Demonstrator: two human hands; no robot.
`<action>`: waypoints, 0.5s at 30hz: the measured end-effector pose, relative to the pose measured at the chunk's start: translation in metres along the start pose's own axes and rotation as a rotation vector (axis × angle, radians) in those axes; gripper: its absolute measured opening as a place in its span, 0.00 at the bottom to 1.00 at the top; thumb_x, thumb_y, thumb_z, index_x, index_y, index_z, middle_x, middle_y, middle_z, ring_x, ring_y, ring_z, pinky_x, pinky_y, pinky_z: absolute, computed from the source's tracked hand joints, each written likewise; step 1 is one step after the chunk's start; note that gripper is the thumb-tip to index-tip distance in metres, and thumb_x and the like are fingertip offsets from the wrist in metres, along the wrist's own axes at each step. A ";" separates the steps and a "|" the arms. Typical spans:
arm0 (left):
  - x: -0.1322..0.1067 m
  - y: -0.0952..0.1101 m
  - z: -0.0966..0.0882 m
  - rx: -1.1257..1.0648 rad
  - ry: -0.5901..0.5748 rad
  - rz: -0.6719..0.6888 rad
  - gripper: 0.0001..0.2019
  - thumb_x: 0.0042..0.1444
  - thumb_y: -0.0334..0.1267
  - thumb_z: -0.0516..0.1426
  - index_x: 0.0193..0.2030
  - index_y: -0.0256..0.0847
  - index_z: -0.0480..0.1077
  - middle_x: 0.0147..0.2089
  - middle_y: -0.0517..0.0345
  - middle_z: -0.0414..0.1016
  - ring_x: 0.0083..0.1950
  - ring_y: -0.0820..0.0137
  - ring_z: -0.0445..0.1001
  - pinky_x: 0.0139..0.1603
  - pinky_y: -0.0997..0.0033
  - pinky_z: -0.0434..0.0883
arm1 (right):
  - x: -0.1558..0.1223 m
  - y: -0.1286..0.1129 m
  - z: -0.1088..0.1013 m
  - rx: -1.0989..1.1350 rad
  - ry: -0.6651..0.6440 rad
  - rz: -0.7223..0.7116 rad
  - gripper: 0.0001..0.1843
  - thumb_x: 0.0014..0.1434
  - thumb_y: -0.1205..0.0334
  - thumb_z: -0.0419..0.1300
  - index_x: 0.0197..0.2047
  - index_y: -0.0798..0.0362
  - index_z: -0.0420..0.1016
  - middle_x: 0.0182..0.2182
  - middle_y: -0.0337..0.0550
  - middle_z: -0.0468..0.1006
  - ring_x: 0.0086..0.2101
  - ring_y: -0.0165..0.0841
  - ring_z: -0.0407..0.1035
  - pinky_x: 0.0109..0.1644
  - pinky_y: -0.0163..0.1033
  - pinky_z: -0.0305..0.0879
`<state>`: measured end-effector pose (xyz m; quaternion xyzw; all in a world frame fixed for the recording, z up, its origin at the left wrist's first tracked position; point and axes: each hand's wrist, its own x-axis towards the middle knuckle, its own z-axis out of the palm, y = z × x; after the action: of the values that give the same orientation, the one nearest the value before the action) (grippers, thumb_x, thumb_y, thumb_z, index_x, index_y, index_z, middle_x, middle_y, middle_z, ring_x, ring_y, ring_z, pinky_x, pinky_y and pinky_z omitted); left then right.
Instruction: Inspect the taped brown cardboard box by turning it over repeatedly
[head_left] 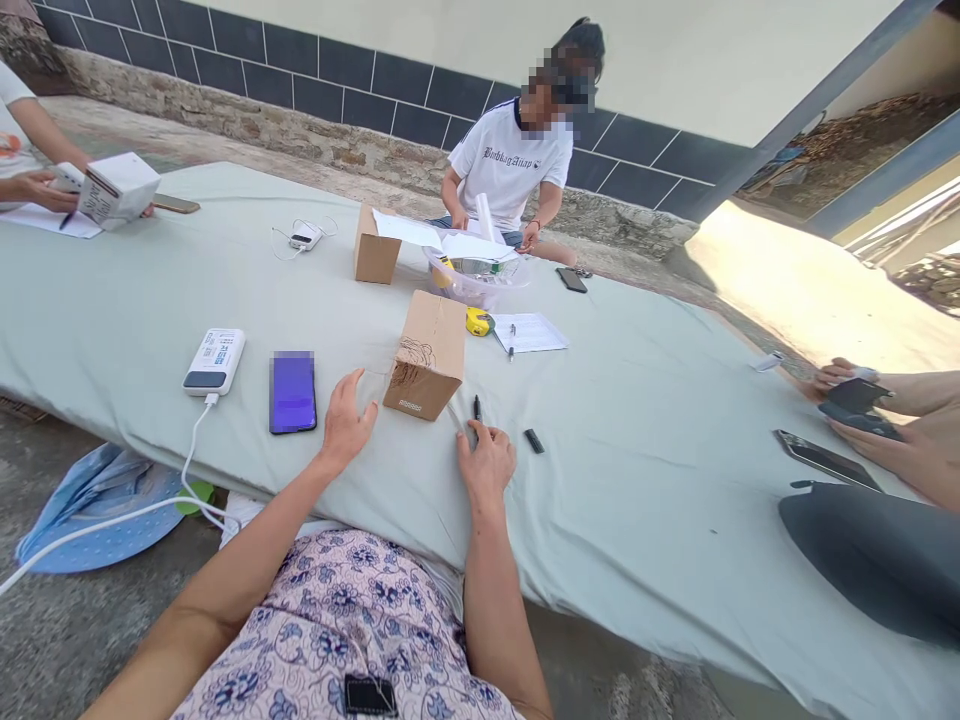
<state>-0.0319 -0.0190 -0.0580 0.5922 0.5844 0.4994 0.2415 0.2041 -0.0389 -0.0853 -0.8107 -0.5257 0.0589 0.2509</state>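
Observation:
My right hand (487,462) rests low over the table with its fingers closed on a black marker pen (478,408), whose tip points away from me. Just to the right lies a loose black pen cap (533,441). A brown cardboard box (435,350) stands in front of me, with dark scribbled lines on its left side and a row of small marks near its lower edge. My left hand (349,420) is open beside the box, thumb and fingers apart, holding nothing. Left of that hand lies a phone (293,392) with a lit purple screen.
A white power bank (214,362) with a cable sits at left. Beyond the box are a yellow tape measure (479,321), a paper sheet (536,333), a plastic basin (480,290) and a second box (375,250). Other people sit at the left, far and right sides.

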 end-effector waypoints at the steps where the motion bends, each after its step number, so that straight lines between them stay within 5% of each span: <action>1: 0.000 -0.001 -0.010 0.043 0.042 0.013 0.26 0.61 0.37 0.54 0.66 0.40 0.63 0.67 0.42 0.67 0.71 0.55 0.63 0.73 0.47 0.59 | 0.000 0.001 0.002 0.022 0.021 -0.007 0.22 0.61 0.54 0.57 0.56 0.50 0.78 0.54 0.55 0.71 0.51 0.45 0.65 0.58 0.50 0.60; 8: 0.001 -0.016 -0.070 0.487 0.266 -0.106 0.31 0.61 0.40 0.55 0.70 0.31 0.59 0.68 0.32 0.65 0.71 0.45 0.61 0.71 0.40 0.58 | 0.005 0.008 0.009 0.323 0.325 -0.115 0.24 0.61 0.52 0.51 0.54 0.56 0.75 0.53 0.57 0.75 0.54 0.43 0.66 0.61 0.52 0.62; 15: -0.002 -0.021 -0.082 0.741 0.070 -0.256 0.33 0.64 0.47 0.53 0.71 0.28 0.58 0.62 0.24 0.70 0.69 0.36 0.61 0.67 0.28 0.54 | 0.006 0.007 0.010 0.465 0.333 -0.145 0.24 0.61 0.52 0.51 0.54 0.56 0.73 0.50 0.54 0.77 0.48 0.39 0.70 0.57 0.50 0.67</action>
<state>-0.1122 -0.0413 -0.0454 0.5443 0.8021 0.2403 0.0518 0.2093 -0.0326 -0.0960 -0.6903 -0.5062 0.0257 0.5163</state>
